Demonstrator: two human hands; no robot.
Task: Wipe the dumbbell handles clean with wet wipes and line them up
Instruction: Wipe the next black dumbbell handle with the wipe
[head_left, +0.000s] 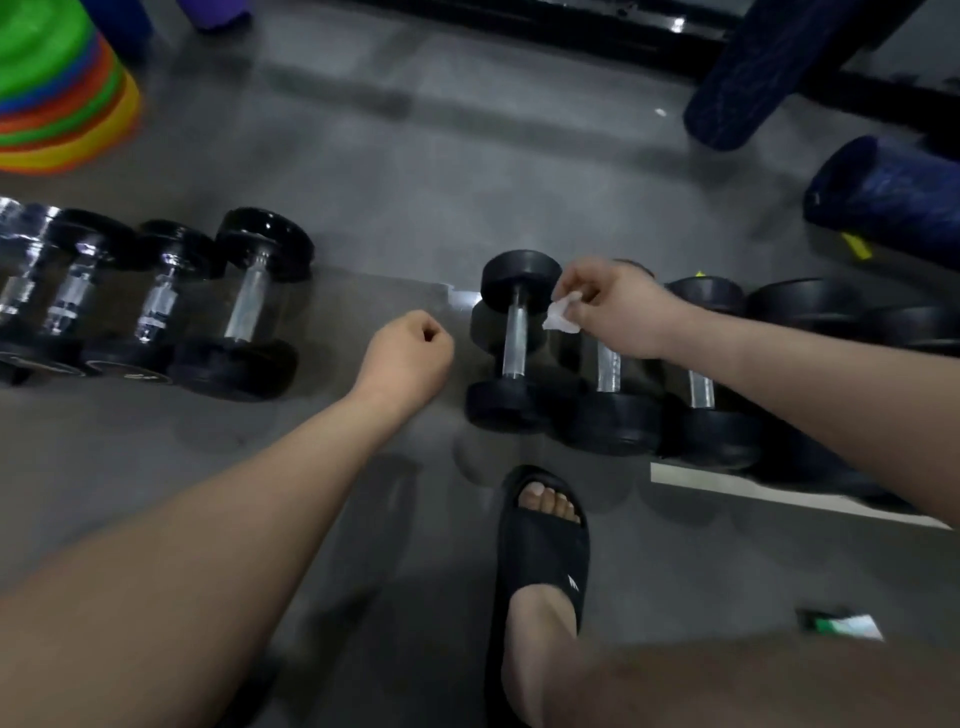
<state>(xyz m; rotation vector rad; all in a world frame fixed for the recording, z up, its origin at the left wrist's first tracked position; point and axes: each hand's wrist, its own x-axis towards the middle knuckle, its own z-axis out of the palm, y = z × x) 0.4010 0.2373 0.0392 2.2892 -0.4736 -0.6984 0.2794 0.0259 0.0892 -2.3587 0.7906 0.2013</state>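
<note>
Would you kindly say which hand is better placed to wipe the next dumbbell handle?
Right: the right hand pinches the wet wipe beside a dumbbell handle; the left hand is fisted and empty.

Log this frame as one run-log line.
right hand: pinches wet wipe over right dumbbell group | left hand: curled, empty, above floor | handle contact: cannot tell | left dumbbell row: lined up

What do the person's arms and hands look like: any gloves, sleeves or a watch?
Both forearms are bare up to the frame's edge, with no sleeves. The left hand and right hand wear no gloves; no watch, band or ring shows on either.
</note>
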